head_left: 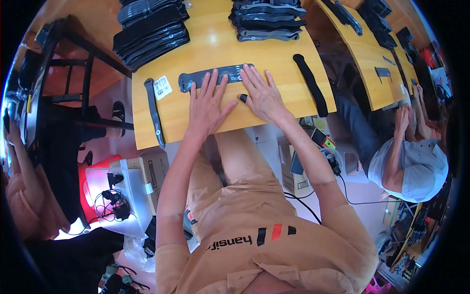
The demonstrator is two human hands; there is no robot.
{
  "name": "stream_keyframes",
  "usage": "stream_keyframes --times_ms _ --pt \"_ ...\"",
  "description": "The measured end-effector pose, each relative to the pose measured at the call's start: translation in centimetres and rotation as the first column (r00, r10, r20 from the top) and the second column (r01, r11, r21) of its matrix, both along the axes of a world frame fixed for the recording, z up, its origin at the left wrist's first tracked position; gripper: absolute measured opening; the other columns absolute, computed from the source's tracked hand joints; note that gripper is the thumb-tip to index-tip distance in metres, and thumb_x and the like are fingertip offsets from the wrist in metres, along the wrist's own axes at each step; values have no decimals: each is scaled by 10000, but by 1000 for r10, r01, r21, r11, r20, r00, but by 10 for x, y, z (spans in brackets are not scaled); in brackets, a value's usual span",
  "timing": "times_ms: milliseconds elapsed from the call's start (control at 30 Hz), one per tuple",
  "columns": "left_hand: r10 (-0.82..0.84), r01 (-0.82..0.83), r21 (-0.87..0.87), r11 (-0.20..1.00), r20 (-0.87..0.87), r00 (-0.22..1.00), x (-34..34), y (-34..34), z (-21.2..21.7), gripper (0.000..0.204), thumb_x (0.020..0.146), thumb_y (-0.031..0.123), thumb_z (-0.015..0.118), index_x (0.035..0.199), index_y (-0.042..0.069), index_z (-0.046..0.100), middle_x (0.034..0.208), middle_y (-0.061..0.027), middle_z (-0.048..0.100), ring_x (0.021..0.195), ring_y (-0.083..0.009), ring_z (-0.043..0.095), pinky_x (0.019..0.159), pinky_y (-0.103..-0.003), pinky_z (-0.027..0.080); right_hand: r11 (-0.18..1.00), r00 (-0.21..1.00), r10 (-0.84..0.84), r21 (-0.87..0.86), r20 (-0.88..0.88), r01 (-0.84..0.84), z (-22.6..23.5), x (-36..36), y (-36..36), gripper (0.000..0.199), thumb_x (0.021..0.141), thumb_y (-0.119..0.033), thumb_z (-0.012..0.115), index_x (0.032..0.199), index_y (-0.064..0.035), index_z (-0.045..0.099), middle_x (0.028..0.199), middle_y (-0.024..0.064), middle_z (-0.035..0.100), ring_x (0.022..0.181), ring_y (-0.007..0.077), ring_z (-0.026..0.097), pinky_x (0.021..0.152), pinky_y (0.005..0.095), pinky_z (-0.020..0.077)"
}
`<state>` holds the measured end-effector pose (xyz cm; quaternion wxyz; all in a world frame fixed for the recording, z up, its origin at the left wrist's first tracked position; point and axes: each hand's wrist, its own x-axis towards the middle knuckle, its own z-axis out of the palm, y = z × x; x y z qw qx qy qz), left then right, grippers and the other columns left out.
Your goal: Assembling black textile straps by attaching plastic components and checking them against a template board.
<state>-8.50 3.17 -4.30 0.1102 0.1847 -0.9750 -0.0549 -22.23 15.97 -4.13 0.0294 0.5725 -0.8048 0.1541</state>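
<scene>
A flat dark strap piece (198, 78) with a rounded left end and pale print at its right lies across the wooden table (220, 54). It has a slight sheen, and I cannot tell whether a clear sleeve covers it. My left hand (208, 105) rests on its near edge, fingers stretched out. Over its right end lie the fingers of my right hand (264, 98), also extended, with a black band around the thumb. Both hands are open and press flat, grasping nothing. My right fingers hide part of the strap piece.
A narrow grey strap (153, 112) and a white label sheet (162, 87) lie at the left; a black strap (311, 85) lies at the right. Stacked straps (152, 39) and another stack (267, 22) stand at the back. Other people work on both sides.
</scene>
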Motion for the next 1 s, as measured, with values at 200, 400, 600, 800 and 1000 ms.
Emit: stream_keyframes --times_ms 200,400,600,800,1000 --pt "-14 18 87 996 -41 999 3 -6 -1 664 854 484 468 1398 157 272 1465 -85 202 1351 -241 185 1070 -498 132 999 1000 -17 36 -17 18 -4 -1 0 616 892 -355 436 1385 -41 240 1458 105 213 1354 217 181 1093 446 106" --pt "140 -140 0 990 -50 989 21 -37 -2 721 849 517 449 1385 69 270 1456 -100 223 1341 -249 211 1078 -483 120 998 999 -27 63 -29 29 -3 0 1 624 895 -353 428 1395 -48 211 1466 98 191 1359 214 164 1096 442 98" --pt "387 -385 41 922 -90 918 39 -47 6 756 850 500 461 1370 -6 248 1441 -179 217 1333 -290 215 1071 -487 144 1000 1000 -25 -17 3 25 0 2 -1 596 888 -300 450 1382 -42 238 1449 125 214 1346 244 191 1086 443 143" --pt "502 -502 103 859 -363 785 99 -24 36 600 789 280 625 1237 -41 387 1296 -254 375 1218 -356 355 940 -479 342 708 780 -95 -509 618 490 -18 -32 25 348 861 -98 432 1187 16 477 1202 161 494 1151 287 456 970 342 352" --pt "753 -720 276 637 -19 658 129 -22 27 371 730 162 639 1012 -28 491 1069 -252 516 992 -376 520 773 -453 447 652 767 -188 -506 613 564 -16 -23 20 228 879 -85 428 1028 9 572 960 125 583 934 245 560 847 310 418"
